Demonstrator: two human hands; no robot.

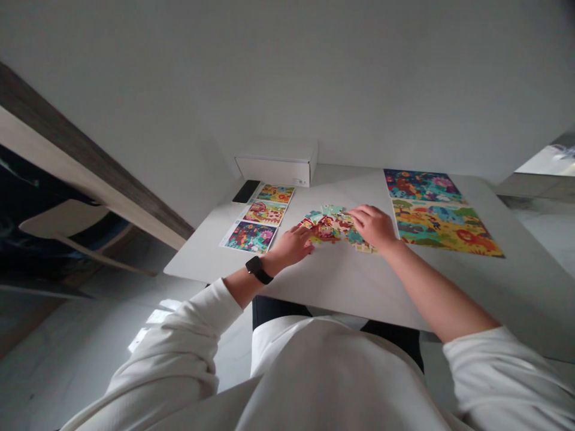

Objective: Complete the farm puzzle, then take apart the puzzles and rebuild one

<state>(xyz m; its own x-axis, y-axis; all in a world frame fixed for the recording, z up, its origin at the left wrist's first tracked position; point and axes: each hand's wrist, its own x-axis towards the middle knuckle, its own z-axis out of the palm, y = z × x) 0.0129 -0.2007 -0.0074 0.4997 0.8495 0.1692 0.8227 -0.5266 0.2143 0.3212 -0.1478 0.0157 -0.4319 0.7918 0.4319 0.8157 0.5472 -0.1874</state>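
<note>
A loose heap of colourful jigsaw puzzle pieces [330,228] lies on the white table in front of me, some of them overlapping. My left hand [291,245], with a black watch on its wrist, rests at the heap's left side. Its fingers stretch out over the nearest pieces, and the thumb is apart. From the right, my right hand [374,226] reaches to the heap's far right edge. Its fingers are bent together, with the tips at a puzzle piece that they largely hide.
Right of the heap lie two assembled puzzle pictures, an animal scene [444,227] and a darker one [422,185]. A sheet with three small pictures [265,212], a black phone-like slab [246,191] and a white box [274,170] are on the left. A wall borders the table's back.
</note>
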